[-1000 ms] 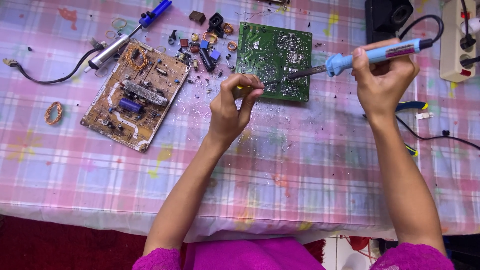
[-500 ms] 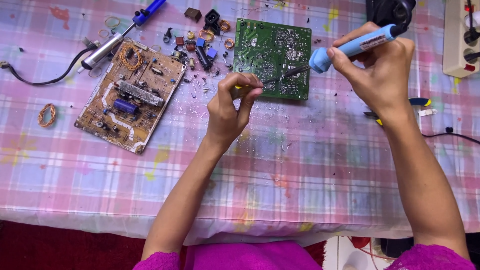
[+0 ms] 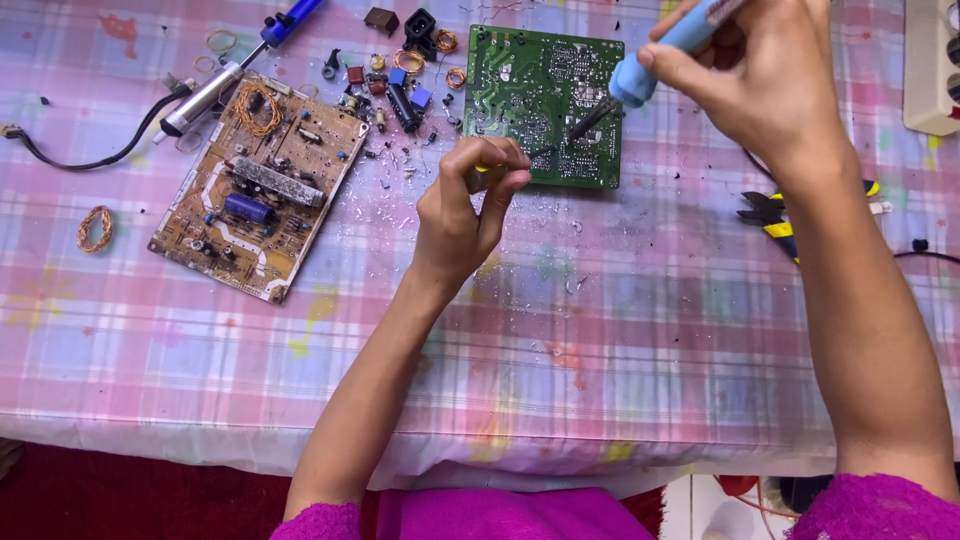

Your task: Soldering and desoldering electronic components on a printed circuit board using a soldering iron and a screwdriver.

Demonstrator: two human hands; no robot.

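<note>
Right hand [image 3: 770,85] grips blue soldering iron [image 3: 655,55], tip on green circuit board [image 3: 545,100] at counter's [image 3: 620,340] far edge | left hand [image 3: 470,205] pinches yellow-handled tool [image 3: 490,165] beside it | loose components [image 3: 400,80] already pulled; brown board [image 3: 260,190] waits alongside.

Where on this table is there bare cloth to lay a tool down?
The widest bare tablecloth lies between the forearms, below the green circuit board. Another patch is left of the brown circuit board, below the copper coil. It is crowded among the loose components between the boards.
</note>
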